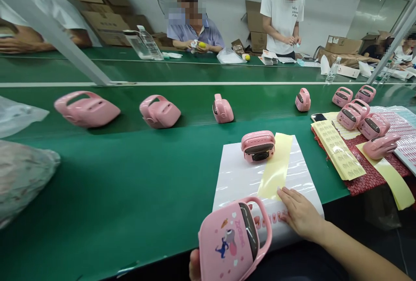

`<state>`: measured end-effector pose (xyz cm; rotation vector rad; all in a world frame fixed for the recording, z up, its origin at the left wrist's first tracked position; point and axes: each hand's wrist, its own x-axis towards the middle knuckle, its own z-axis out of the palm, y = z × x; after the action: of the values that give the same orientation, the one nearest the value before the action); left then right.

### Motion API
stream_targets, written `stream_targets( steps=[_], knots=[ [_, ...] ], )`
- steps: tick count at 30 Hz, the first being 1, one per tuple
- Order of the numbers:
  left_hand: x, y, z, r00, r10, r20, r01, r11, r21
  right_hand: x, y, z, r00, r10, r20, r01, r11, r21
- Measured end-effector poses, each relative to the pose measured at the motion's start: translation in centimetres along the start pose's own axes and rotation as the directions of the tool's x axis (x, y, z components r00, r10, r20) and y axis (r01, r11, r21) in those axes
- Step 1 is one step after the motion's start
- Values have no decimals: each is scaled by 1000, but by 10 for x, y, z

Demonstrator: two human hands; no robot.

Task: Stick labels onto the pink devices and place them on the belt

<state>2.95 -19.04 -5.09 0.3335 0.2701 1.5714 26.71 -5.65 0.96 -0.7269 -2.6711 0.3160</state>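
Observation:
My left hand (195, 264) grips a pink handled device (224, 242) near the table's front edge. It has a dark panel and a cartoon print; most of that hand is hidden behind it. Fingers also show through its handle. My right hand (302, 214) lies with outstretched fingers on a white sticker sheet (237, 177), beside a row of small pink stickers (276, 217). Its fingertips touch the lower end of a yellow backing strip (276, 168). A second pink device (258, 145) stands on the sheet's far part, partly over the strip.
More pink devices (160, 112) sit along the green table (113, 185). At right, several more stand by yellow sticker sheets (338, 148), red bubble wrap (360, 183) and a phone (318, 117). A patterned cloth bundle (26, 177) lies left. People work across the table.

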Motion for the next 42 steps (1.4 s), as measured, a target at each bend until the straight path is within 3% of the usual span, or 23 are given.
stream_targets(
  steps=[3, 6, 8, 11, 16, 21, 26, 30, 33, 36, 39, 42],
  knots=[
    [1, -3, 2, 982, -41, 185, 47, 998, -32, -7, 2, -1, 999, -27, -17, 27, 1000, -13],
    [3, -1, 10, 966, -83, 246, 99, 994, -53, -10, 5, -1, 999, -33, -37, 33, 999, 4],
    [8, 3, 16, 970, -122, 212, 131, 991, -32, -6, 10, -1, 997, -1, -76, 2, 1000, 18],
    [21, 10, 24, 992, -103, 71, 103, 995, 6, 17, 22, -7, 981, 91, -172, -81, 995, 66],
    [40, 18, 24, 994, -61, -88, 71, 992, 106, 100, 47, -33, 917, 248, -314, -152, 942, 298],
    [45, 17, 33, 980, -38, -197, 65, 989, 131, 173, 57, -39, 893, 411, -184, -317, 864, 391],
    [48, 16, 46, 982, -32, -187, 53, 992, 113, 201, 57, -26, 870, 460, -177, -377, 853, 361],
    [50, 20, 46, 979, -80, -189, 97, 992, 79, 212, 58, -31, 888, 439, -134, -372, 859, 351],
    [50, 21, 47, 976, -84, -201, 101, 992, 78, 190, 58, -39, 917, 371, -147, -303, 887, 350],
    [51, 21, 52, 963, -25, -270, 45, 997, 68, 127, 51, -39, 962, 200, -184, -144, 950, 278],
    [53, 20, 56, 926, 73, -369, -55, 997, 59, 46, 34, -30, 999, 15, -38, -10, 990, 139],
    [52, 19, 53, 921, 87, -379, -72, 996, 54, -13, 18, -17, 995, -36, 91, 38, 999, -11]
  ],
)
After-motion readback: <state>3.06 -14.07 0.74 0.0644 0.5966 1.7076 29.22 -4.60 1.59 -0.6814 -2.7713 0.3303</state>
